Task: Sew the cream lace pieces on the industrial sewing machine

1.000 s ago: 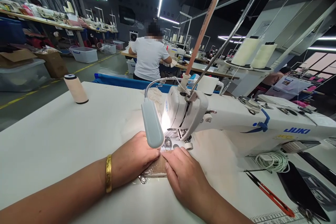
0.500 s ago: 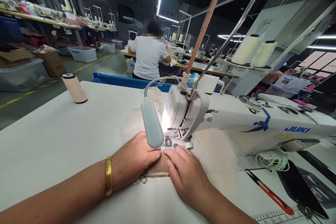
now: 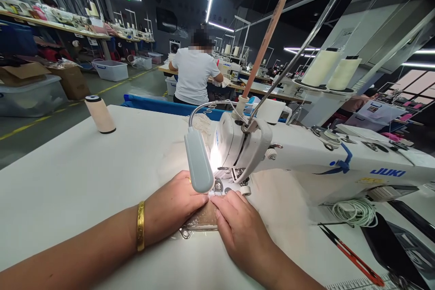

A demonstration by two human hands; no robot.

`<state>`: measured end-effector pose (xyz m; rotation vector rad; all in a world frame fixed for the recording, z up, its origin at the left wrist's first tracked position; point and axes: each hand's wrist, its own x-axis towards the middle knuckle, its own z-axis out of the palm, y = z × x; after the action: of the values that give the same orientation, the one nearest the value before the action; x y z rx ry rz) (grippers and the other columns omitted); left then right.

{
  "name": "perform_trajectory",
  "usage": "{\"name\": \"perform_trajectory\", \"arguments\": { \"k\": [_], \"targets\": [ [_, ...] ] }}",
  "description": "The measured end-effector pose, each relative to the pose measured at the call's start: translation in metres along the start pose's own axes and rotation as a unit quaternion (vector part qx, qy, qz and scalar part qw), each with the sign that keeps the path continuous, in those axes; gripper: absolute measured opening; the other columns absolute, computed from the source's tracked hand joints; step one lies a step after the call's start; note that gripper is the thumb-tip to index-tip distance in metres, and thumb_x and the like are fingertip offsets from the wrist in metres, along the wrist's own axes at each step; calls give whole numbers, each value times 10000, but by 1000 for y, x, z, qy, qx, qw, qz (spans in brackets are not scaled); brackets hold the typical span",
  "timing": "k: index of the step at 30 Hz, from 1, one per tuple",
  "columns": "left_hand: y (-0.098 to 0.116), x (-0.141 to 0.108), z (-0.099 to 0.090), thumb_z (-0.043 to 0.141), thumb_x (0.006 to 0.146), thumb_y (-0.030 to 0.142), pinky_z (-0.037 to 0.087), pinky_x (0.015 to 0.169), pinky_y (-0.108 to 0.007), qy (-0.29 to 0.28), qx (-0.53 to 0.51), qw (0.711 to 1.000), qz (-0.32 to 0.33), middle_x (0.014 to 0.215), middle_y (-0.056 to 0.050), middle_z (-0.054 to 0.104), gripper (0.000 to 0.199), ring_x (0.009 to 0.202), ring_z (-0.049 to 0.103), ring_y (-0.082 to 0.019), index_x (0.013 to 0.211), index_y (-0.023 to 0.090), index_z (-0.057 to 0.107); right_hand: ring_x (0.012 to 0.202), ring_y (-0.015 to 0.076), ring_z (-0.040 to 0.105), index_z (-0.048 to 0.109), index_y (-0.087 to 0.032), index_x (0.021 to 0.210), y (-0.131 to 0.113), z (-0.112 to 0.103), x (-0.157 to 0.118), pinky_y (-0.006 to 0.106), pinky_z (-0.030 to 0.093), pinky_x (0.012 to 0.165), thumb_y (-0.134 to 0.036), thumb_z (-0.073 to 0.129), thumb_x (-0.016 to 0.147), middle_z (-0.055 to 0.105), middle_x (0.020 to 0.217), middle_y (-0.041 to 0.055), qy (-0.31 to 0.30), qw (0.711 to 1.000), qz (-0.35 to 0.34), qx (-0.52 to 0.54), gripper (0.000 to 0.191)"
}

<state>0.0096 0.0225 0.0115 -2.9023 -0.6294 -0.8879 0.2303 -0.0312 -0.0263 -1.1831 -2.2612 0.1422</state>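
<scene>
A white sewing machine point(image 3: 288, 145) stands over sheer pale fabric point(image 3: 282, 199) on the white table. My left hand point(image 3: 175, 204), with a gold bracelet at the wrist, presses the fabric just left of the presser foot point(image 3: 218, 186). Its fingers are partly hidden behind the grey lamp point(image 3: 199, 161). My right hand point(image 3: 239, 217) has its thumb and index finger at the fabric edge in front of the foot, close to my left thumb. Between the hands lies a brown plate point(image 3: 205, 216) under a clear cover.
A thread cone point(image 3: 101, 115) stands at the back left of the table. To the right lie red-handled tweezers point(image 3: 356, 258), a coil of pale cord point(image 3: 353, 210), a black phone-like object point(image 3: 390, 244) and a ruler point(image 3: 360, 283). A person in a white shirt point(image 3: 192, 74) sits ahead.
The view has shifted slightly, so the background and machine appear a little further right. Both hands stay by the presser foot, with my right fingertips slightly nearer the left thumb.
</scene>
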Motion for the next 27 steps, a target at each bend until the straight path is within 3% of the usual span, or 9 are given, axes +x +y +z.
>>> {"name": "perform_trajectory", "arguments": {
  "k": [6, 12, 20, 24, 27],
  "targets": [
    [-3, 6, -1, 505, 993, 43, 469, 722, -317, -14, 15, 1000, -21, 774, -7, 683, 278, 718, 593, -181, 791, 191, 627, 830, 256, 628, 676, -232, 1211, 2, -5, 2, 371, 548, 707, -128, 434, 1056, 672, 912, 47, 2, 999, 29, 37, 306],
    [-11, 3, 3, 497, 1028, 54, 485, 825, -313, -27, -15, 998, -57, 916, -2, 754, 271, 855, 665, -180, 916, 211, 687, 657, 224, 625, 618, -223, 1346, 9, -7, 4, 328, 502, 566, -210, 421, 1075, 666, 856, 35, 20, 997, 73, 14, 335],
    [-14, -5, 8, 542, 1019, 75, 510, 818, -315, -77, 5, 992, -95, 1000, -13, 753, 207, 914, 678, -202, 959, 209, 688, 628, 197, 626, 602, -225, 1320, 7, -9, 2, 311, 516, 560, -240, 424, 1079, 617, 776, -14, 44, 996, 61, 37, 301],
    [-18, -9, 13, 633, 996, 198, 538, 922, -404, -89, 37, 983, -153, 1170, -85, 741, 116, 1054, 674, -280, 1079, 203, 714, 644, 190, 637, 592, -224, 1340, 11, -5, -2, 291, 517, 543, -245, 447, 1085, 628, 780, -19, 41, 997, 54, 38, 295],
    [-25, -13, 20, 731, 936, 358, 512, 1001, -506, -100, 64, 965, -236, 1243, -129, 724, 289, 1165, 642, -357, 1179, 202, 722, 656, 187, 647, 587, -228, 1354, 14, -2, -6, 281, 537, 558, -226, 454, 1083, 642, 781, -21, 39, 998, 34, 38, 302]
  ]
}}
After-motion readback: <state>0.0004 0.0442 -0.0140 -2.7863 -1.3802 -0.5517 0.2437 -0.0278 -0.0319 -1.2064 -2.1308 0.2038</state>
